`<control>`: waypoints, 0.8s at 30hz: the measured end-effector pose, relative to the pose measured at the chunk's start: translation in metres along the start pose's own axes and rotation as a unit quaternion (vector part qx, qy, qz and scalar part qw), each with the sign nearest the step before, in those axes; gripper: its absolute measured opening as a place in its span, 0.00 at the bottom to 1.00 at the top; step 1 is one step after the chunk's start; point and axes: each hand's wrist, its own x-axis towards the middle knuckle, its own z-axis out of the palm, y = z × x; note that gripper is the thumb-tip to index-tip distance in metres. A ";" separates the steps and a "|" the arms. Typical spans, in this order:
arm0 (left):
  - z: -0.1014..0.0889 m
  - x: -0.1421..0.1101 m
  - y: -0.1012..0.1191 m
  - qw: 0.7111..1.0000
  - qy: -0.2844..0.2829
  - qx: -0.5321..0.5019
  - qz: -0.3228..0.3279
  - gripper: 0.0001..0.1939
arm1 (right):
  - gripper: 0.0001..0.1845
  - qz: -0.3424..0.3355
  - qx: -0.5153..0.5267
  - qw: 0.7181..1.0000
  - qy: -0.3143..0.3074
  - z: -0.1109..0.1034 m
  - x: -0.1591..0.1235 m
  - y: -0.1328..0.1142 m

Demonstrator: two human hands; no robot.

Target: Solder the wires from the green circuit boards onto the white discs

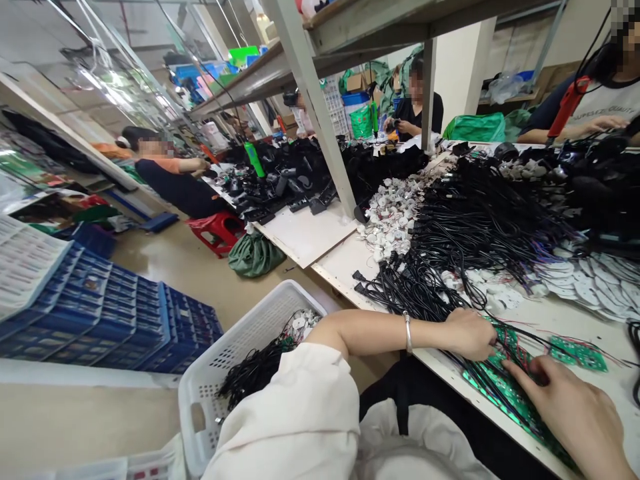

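Black cables [467,283] with wires and plugs lie along the near edge of the worktable, running to green circuit boards [505,393]. My left hand [470,333], with a bracelet at the wrist, has its fingers curled round some of the cables just above the boards. To the right, my right hand [575,403] is over the boards, thumb and forefinger round the dark cables; its other fingers are hidden. More green boards [580,353] with thin red wires lie beyond it.
A white basket [195,400] holding cables and white parts stands at my left. Blue crates [110,307] are stacked further left. White round parts [595,283] and a cable heap cover the table. A metal post [320,113] rises ahead. Several people sit around.
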 end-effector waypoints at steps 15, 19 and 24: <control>0.016 0.013 -0.021 0.993 0.098 -0.067 0.020 0.12 | 0.30 0.028 0.027 0.991 -0.125 -0.032 0.020 -0.024; 0.013 0.014 -0.018 0.994 0.091 -0.063 0.007 0.10 | 0.29 0.028 0.043 0.990 -0.134 -0.034 0.020 -0.023; 0.010 0.014 -0.014 0.994 0.088 -0.051 -0.027 0.09 | 0.28 0.039 0.047 0.989 -0.137 -0.033 0.019 -0.027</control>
